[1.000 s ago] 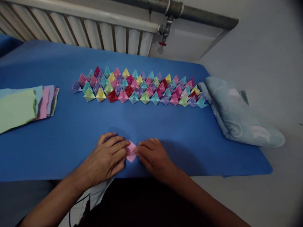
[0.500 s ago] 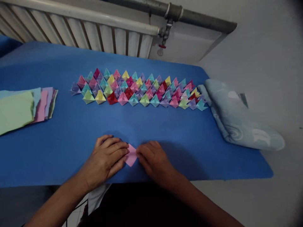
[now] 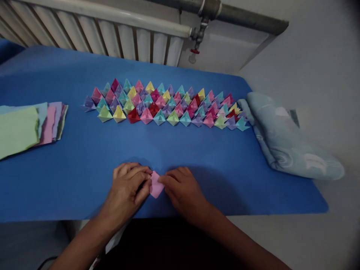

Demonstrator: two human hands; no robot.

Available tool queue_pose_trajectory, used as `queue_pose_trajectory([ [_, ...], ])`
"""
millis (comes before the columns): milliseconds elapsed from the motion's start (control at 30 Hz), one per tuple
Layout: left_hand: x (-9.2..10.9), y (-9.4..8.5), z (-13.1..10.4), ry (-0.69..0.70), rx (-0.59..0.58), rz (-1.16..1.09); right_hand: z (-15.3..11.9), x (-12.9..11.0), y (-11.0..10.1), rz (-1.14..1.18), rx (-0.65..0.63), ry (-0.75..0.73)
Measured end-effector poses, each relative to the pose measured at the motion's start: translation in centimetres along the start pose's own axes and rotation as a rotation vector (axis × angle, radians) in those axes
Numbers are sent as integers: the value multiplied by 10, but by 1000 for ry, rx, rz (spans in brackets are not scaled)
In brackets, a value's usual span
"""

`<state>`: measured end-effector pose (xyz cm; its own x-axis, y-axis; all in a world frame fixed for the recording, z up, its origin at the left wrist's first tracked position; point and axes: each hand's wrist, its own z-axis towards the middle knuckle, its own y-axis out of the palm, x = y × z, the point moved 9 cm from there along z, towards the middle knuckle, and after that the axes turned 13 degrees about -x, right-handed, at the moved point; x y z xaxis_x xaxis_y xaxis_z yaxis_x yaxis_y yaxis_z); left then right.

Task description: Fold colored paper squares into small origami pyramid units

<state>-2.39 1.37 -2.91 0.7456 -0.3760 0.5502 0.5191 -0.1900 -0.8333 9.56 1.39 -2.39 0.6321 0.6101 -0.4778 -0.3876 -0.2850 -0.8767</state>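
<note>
A small folded piece of pink paper (image 3: 156,185) lies near the front edge of the blue table, between my two hands. My left hand (image 3: 128,187) has its fingers bent together on the paper's left corner. From the other side, my right hand (image 3: 182,193) is closed at the right corner, with thumb and forefinger on the paper. The other fingers of the right hand are curled and partly hidden. Beyond the hands stand rows of folded paper pieces (image 3: 173,117) in pink, teal, green, yellow, purple and red.
On the left of the blue table (image 3: 84,157) lies a stack of coloured paper sheets (image 3: 18,129). A folded light-blue cloth (image 3: 292,142) rests at the right edge. Behind the table are a white radiator (image 3: 112,33) and a pipe with a red valve (image 3: 194,51).
My left fingers have bent and drawn closer together at the paper's left corner. My right thumb and forefinger have moved slightly left over the paper. The view has shifted a little.
</note>
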Motion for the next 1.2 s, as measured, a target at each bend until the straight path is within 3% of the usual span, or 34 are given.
queue_pose_trajectory([
  [300,-10,0,-5,-94,55,-10,3,2,1,15,-77,45],
  [500,3,-5,-7,-3,113,124,6,3,3,9,-126,73],
  [733,35,1,-23,247,105,285,8,4,3,26,-143,88],
  [1200,38,6,-31,210,42,379,14,9,3,120,-160,158],
])
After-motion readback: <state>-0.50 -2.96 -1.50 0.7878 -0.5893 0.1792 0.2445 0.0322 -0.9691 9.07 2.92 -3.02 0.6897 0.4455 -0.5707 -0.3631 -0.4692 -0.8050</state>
